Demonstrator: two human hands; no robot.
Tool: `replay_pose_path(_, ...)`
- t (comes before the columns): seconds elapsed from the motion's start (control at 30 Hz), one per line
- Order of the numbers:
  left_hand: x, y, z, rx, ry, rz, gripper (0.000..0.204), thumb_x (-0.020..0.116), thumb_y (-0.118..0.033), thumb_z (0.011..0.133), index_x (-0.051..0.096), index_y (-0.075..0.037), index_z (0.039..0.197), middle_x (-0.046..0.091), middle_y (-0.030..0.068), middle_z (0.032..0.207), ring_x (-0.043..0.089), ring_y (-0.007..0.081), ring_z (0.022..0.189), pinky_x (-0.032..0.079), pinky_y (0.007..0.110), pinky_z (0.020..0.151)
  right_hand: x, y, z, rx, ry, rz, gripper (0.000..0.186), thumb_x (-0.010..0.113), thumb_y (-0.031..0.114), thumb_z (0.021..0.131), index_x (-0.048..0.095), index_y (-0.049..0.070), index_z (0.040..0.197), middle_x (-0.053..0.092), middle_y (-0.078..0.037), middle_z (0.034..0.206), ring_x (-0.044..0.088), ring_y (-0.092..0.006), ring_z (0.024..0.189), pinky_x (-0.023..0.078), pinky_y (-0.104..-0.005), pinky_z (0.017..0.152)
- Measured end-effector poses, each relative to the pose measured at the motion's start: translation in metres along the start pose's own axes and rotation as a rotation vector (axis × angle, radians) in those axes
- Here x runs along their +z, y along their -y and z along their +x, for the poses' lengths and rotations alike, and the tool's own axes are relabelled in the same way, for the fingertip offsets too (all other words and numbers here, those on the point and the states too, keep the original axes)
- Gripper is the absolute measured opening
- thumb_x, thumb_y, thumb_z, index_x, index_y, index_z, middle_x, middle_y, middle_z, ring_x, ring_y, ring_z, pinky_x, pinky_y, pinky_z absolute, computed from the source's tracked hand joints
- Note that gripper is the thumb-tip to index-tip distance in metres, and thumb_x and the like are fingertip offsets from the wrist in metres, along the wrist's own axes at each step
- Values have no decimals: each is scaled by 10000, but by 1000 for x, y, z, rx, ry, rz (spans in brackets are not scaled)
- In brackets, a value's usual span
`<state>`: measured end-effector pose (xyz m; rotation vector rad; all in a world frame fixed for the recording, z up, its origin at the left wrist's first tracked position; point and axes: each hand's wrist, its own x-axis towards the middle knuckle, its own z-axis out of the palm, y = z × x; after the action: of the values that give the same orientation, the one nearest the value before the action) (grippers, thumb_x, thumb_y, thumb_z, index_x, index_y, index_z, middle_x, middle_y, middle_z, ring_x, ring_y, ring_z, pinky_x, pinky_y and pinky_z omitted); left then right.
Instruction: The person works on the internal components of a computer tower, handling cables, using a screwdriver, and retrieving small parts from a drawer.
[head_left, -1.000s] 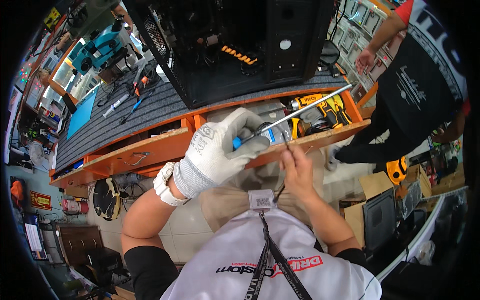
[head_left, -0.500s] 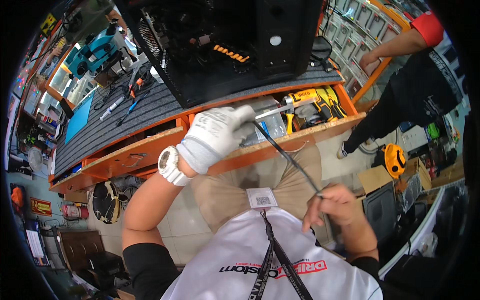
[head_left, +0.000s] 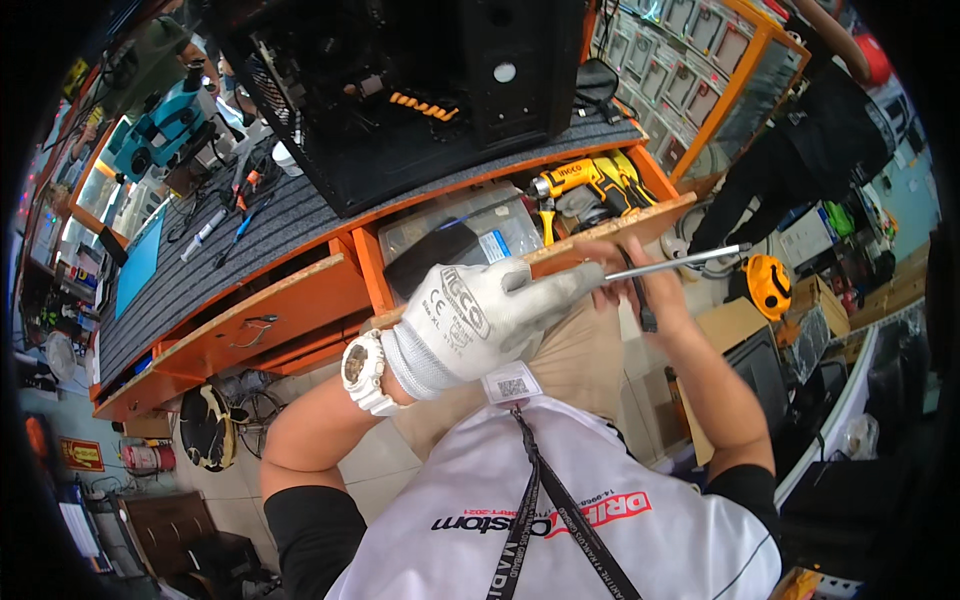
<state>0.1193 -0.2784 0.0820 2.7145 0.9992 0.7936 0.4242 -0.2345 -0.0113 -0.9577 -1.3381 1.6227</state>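
My left hand (head_left: 480, 320), in a white work glove with a white watch at the wrist, is closed in front of the open drawer (head_left: 640, 222). A long silver screwdriver shaft (head_left: 680, 263) with a dark tip sticks out of it to the right; the glove hides the handle. Just behind the shaft is my bare right hand (head_left: 655, 285), its fingers smeared by motion. Out of its grip hangs a black cord-like strip (head_left: 642, 308). Close above the glove, a flat black item (head_left: 430, 262) lies in the drawer, partly covering a clear plastic case (head_left: 490, 215).
A black computer case (head_left: 400, 110) stands open-sided on the ribbed worktop (head_left: 290, 215). The drawer also holds a yellow power drill (head_left: 575, 178). A blue microscope (head_left: 165, 125), a syringe (head_left: 203, 235) and tools sit at left. Another person (head_left: 830, 150) stands at right near a cardboard box (head_left: 725, 325).
The strip, earlier stretched between both hands, now hangs from my right hand, which moved up toward the left. My left hand came down and nearer. The view shifted; the other person turned.
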Motion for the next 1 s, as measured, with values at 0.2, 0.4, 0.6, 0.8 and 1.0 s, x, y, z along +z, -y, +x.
replay_pose_path(0.2, 7, 31, 20, -185, -186, -119, 297, 790, -206, 1035, 738, -125, 1316, 783, 162, 1033, 791, 377, 915, 626, 467, 762, 38, 20, -57, -529, -219, -756, 204, 718, 255, 1068, 728, 51, 1080, 692, -49, 856, 554, -206, 717, 390, -346, 714)
replay_pose_path(0.4, 23, 53, 34, -208, -26, 154, 180, 762, -250, 1052, 732, -108, 1159, 776, 157, 974, 782, 377, 913, 614, 471, 769, 41, 116, -88, -919, -401, -1585, 380, 842, -5, 722, 783, 58, 1092, 546, -65, 795, 544, -301, 713, 444, -444, 709)
replay_pose_path(0.6, 43, 41, 16, 188, 254, 216, 254, 656, -192, 1021, 685, -209, 1273, 714, 75, 887, 771, 288, 757, 602, 436, 640, 15, 234, -26, -575, 84, -1345, 348, 885, -38, 753, 823, 25, 1090, 767, -144, 891, 714, -294, 739, 544, -395, 693)
replay_pose_path(0.8, 4, 40, -8, 345, 158, 214, 227, 688, -225, 997, 676, -173, 1218, 659, 41, 837, 752, 239, 716, 588, 419, 609, -12, 272, 30, -221, 479, -1370, 248, 934, 34, 824, 884, 7, 1066, 805, -140, 872, 749, -263, 772, 569, -372, 735)
replay_pose_path(1.0, -28, 21, -22, 257, 114, -83, 359, 790, -226, 961, 717, -180, 1310, 670, 46, 822, 722, 281, 671, 590, 448, 618, -13, 199, 89, -268, 472, -1487, 210, 812, 235, 1006, 862, 46, 1084, 822, -171, 1018, 796, -355, 966, 617, -454, 854)
